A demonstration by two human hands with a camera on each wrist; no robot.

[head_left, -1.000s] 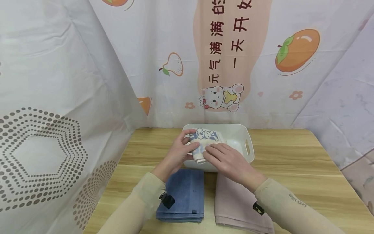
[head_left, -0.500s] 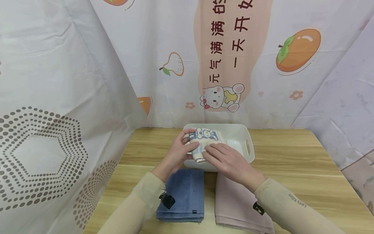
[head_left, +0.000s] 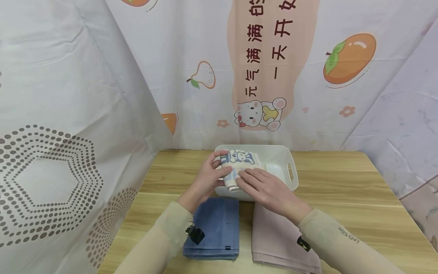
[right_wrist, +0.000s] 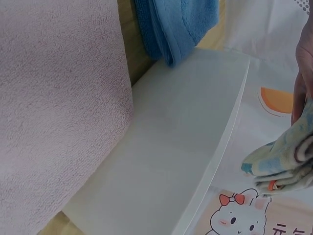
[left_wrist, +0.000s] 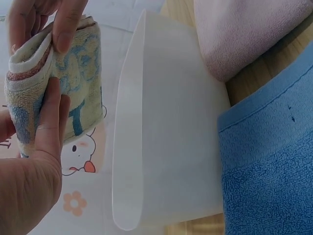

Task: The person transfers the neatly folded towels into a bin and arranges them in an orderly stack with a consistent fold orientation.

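Observation:
A small folded hand towel (head_left: 241, 156), cream with a blue bunny pattern, is held up over the white plastic basket (head_left: 286, 151). My left hand (head_left: 204, 178) grips its left side, thumb on the near face and fingers spread behind. From the right, my right hand (head_left: 265, 190) has its fingers on the towel's near right part. In the left wrist view, the right hand's fingertips (left_wrist: 64, 39) pinch the folded end of the towel (left_wrist: 80, 78), whose layers show a reddish-brown inner edge. The right wrist view catches the towel (right_wrist: 279, 164) hanging beyond the basket wall (right_wrist: 171, 132).
On the wooden table (head_left: 342, 198), a folded blue towel (head_left: 219, 228) lies in front of the basket at left. Beside it, a folded pink towel (head_left: 277, 239) lies partly beneath the right forearm. A printed curtain (head_left: 301, 95) hangs behind, and another curtain (head_left: 68, 99) on the left.
Both hands and the hand towel have shifted very slightly to the left. The grip, the basket and the other towels stay as they were.

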